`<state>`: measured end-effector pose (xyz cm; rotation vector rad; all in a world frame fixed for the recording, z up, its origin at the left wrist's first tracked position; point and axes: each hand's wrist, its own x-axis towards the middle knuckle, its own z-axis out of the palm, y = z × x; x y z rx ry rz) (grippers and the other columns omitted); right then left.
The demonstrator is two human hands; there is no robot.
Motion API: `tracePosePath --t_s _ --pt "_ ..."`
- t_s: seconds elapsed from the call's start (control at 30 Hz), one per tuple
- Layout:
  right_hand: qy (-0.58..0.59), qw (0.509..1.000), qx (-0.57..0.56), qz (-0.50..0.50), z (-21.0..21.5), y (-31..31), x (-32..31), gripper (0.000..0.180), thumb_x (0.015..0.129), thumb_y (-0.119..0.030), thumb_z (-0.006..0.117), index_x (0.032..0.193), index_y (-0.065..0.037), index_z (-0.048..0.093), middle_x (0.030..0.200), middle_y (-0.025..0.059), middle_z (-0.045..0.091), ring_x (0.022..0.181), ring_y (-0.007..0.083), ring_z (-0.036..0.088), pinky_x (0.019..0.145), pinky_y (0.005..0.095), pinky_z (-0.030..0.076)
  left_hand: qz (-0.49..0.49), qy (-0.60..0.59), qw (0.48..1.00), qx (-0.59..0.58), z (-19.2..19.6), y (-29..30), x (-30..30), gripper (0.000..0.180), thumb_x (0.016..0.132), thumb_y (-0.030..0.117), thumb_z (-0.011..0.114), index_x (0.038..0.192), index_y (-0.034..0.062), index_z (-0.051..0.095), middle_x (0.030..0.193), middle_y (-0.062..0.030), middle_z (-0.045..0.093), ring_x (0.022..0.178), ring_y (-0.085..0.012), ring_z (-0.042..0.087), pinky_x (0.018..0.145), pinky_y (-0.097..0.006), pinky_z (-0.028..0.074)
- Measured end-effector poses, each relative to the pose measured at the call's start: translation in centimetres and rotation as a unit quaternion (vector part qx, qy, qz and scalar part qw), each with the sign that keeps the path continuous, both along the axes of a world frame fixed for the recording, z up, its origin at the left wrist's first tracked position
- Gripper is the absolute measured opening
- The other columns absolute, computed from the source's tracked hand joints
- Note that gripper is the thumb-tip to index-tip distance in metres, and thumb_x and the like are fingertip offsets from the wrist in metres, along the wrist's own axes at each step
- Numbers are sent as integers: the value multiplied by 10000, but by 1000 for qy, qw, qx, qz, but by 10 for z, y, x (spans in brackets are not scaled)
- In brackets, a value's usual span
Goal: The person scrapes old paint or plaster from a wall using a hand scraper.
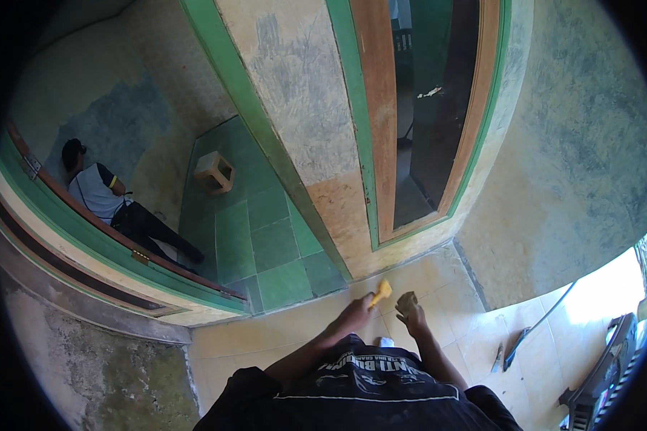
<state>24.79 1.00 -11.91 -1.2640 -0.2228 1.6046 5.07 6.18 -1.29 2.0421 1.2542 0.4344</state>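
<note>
Black shirt (359, 391) below left hand (354, 314) gripping yellow scraper (382, 292).

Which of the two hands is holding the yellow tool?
The left hand grips the yellow-handled flat tool, raised toward the scraped wall. The right hand instead closes on a small brown crumpled piece.

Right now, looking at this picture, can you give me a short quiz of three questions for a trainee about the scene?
1. True or false: the left hand holds a yellow tool.
2. What does the right hand hold? A) a brownish crumpled piece B) a red bucket C) nothing
3. What colour are the floor tiles in the room where another person sits?

Key: 1 true; 2 A; 3 green.
</note>
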Motion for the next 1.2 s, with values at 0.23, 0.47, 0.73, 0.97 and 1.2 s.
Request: tracePosePath --t_s 0.23,0.47,0.73,0.97,1.2 --pt "-86 962 224 127 154 76 -33 265 952 -312 420 971 -81 548 925 19 521 918 107 502 772 241 414 21 189 974 -121 -29 24 -33 290 852 156 439 1077 -15 507 851 -262 634 797 -405 634 708 -514 503" --pt "-135 970 183 -81 190 162 -71 404 949 -339 444 1190 -26 529 1049 43 554 968 126 510 804 263 423 106 104 944 -294 -100 73 -149 200 824 150 498 950 0 540 573 -119 554 451 -231 558 401 -364 426" --pt "-426 797 315 -291 239 311 -120 504 970 -195 378 1365 98 269 1450 242 250 1375 309 199 1122 341 134 117 131 874 -452 -203 65 -348 239 837 238 566 696 44 561 497 -72 510 385 -179 496 357 -333 349" --pt "-535 692 306 -375 243 328 -251 549 953 -146 337 1388 117 131 1466 307 53 1374 427 54 1119 471 68 43 349 823 -447 -228 99 -448 217 813 224 578 728 24 587 584 -89 564 489 -176 552 422 -326 379" --pt "-608 644 236 -400 245 361 -181 522 986 -200 200 1385 127 126 1472 294 71 1378 408 61 1128 437 52 62 289 824 -484 -200 149 -437 213 821 226 571 754 23 585 600 -86 567 495 -172 549 426 -320 378"
